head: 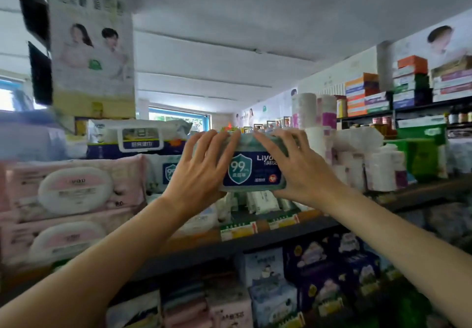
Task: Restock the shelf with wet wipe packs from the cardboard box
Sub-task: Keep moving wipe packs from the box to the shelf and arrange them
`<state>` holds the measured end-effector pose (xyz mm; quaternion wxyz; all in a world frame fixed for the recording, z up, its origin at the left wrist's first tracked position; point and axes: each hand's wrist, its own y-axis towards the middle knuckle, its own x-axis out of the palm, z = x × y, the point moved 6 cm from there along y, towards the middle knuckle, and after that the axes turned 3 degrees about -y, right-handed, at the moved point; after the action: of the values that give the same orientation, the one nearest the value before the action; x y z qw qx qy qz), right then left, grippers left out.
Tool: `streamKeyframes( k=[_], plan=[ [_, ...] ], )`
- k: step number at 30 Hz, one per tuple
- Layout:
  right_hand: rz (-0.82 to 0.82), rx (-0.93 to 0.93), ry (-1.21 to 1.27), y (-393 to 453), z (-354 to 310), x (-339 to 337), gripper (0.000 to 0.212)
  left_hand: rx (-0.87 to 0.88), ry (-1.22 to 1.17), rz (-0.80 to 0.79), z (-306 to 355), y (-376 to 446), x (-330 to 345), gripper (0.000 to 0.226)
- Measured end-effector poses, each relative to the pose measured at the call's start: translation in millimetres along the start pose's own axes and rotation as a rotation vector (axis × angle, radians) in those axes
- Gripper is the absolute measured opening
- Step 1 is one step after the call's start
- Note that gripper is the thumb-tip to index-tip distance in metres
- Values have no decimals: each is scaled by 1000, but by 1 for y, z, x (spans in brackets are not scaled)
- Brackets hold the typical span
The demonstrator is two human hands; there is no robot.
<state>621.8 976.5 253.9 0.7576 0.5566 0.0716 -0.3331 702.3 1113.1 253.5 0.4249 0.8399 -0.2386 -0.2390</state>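
Wet wipe pack, teal-green with a dark blue label bearing a "99" shield, held upright and face-out above the shelf, beside a matching pack already stocked.

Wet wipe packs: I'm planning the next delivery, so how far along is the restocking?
Done: one matching blue-shield pack already sits on the shelf. In hand: left hand and right hand hold a teal pack up at the shelf. Left: unknown, since the cardboard box is out of view.
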Motion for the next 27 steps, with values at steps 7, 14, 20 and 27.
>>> streamKeyframes(
  k=[7, 14, 20, 27],
  plan=[
    [139, -110, 40, 97, -43, 69, 120, -120, 241, -200, -85, -18, 35, 113],
    [-395, -252, 291, 110, -69, 151, 92, -125, 271, -353, -104, -69, 83, 87],
    [-297, -227, 267, 93, -62, 124, 69, -221, 146, -269, -75, -51, 72, 71],
    [-342, 112, 172, -41, 18, 92, 48, -42, -356, -214, 81, -32, 92, 36]
  ],
)
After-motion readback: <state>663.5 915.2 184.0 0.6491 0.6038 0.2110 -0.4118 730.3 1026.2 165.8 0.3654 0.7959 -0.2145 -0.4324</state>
